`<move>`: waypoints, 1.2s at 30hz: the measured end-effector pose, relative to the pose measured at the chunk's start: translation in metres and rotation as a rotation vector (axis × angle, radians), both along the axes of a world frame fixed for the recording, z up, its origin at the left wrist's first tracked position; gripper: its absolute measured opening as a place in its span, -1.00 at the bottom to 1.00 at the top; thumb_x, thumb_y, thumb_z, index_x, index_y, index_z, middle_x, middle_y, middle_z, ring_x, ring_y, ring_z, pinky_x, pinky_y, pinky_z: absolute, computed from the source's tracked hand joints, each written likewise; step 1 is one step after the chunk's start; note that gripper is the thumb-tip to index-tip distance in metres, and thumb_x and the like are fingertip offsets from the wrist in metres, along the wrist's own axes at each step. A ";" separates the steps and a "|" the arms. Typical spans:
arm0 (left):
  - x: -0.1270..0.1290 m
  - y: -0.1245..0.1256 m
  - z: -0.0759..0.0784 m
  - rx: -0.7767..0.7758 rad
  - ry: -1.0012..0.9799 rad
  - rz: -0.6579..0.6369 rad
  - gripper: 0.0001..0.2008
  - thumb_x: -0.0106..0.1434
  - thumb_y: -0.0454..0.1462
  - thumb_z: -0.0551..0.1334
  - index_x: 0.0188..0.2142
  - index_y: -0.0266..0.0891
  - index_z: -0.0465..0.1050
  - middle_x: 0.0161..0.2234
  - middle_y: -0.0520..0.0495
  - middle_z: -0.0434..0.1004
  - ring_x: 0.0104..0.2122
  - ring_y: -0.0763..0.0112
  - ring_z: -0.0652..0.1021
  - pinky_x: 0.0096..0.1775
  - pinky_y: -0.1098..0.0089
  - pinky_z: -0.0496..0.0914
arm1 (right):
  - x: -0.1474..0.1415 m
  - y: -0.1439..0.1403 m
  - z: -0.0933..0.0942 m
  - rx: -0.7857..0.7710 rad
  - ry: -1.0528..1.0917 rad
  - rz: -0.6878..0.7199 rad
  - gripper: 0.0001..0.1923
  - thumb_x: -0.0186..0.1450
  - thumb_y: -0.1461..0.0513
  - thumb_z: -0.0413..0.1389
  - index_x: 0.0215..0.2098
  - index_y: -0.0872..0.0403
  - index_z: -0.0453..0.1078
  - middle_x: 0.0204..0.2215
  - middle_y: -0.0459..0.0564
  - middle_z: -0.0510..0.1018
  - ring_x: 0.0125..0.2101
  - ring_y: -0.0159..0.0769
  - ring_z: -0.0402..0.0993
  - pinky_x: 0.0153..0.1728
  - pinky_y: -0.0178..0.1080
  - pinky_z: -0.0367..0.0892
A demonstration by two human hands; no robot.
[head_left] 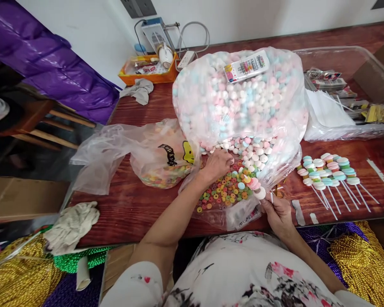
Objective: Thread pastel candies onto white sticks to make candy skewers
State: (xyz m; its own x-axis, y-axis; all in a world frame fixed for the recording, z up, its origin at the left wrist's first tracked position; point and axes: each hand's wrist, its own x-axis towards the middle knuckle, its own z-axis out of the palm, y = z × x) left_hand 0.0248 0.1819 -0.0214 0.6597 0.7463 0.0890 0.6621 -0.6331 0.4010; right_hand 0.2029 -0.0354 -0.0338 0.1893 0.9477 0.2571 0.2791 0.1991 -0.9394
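Observation:
My right hand (278,213) grips a white stick at the table's front edge. Threaded on that candy skewer (253,184) are a white, pink and other coloured pieces. Over the loose candy, my left hand (218,164) has its fingers curled together; whatever they pinch is hidden. Beneath it lie small coloured rings (216,196) on clear plastic. Pastel round candies (257,155) spill from a big clear bag (240,102) behind. Several finished-looking candy skewers (331,170) lie to the right, white sticks pointing towards me.
A knotted plastic bag (160,155) of rings sits left. Behind it are a crumpled cloth (141,91) and an orange tray (149,76). A clear bin (336,132) with packets stands at back right. Another cloth (72,226) hangs over the front left edge; bead strands (361,264) lie below.

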 end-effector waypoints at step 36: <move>-0.034 -0.119 0.017 -0.064 -1.007 0.381 -0.71 0.18 -0.27 0.43 -0.08 -0.12 0.62 -0.16 -0.04 0.69 -0.18 0.32 0.66 -0.11 0.29 0.59 | -0.022 -0.008 0.028 -0.172 -0.250 0.202 -0.75 0.49 0.22 -0.04 -0.19 0.07 0.47 -0.55 -0.15 0.40 -0.56 -0.41 0.19 -0.46 -0.31 0.17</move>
State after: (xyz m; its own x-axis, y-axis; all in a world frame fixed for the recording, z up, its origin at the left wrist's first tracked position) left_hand -0.0087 0.0630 -0.0044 0.0281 0.9096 0.4146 0.1590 -0.4136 0.8965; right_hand 0.1809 -0.0436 -0.0062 -0.0548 0.9929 0.1054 0.4757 0.1188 -0.8716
